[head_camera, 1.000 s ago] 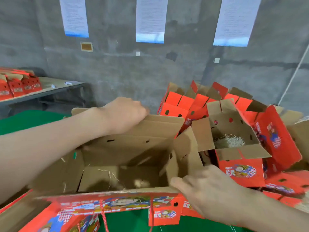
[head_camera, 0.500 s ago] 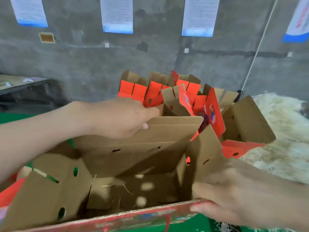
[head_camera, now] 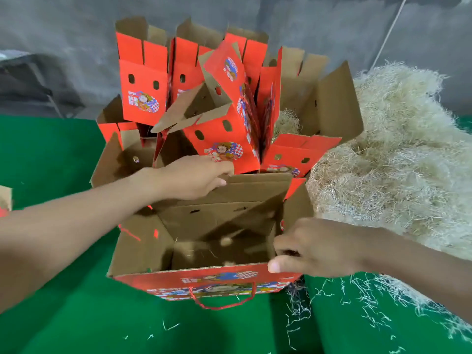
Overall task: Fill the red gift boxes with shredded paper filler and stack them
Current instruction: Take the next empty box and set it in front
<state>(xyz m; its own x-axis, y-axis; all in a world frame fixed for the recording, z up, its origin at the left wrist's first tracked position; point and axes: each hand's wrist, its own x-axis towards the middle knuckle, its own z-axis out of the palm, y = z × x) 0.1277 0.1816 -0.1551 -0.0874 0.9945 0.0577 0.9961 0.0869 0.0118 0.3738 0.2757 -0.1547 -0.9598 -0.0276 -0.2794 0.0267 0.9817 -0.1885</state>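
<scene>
An open red gift box (head_camera: 204, 279) with a brown cardboard inside and a red cord handle sits in front of me on the green surface. Only a few loose strands lie on its bottom. My left hand (head_camera: 194, 176) grips the top edge of its far flap. My right hand (head_camera: 314, 247) pinches the box's near right corner, thumb outside and fingers inside. A big heap of pale shredded paper filler (head_camera: 398, 159) lies to the right of the box.
Behind the held box stands a cluster of open red gift boxes (head_camera: 224, 108), some tilted, one with filler inside. Green cloth (head_camera: 63, 325) covers the work surface, with stray shreds at the lower right. A grey concrete wall rises behind.
The view has swung right and down, so the filler heap and the stacked boxes are now in full view. Both hands keep their hold on the box, which now sits lower on the green surface.
</scene>
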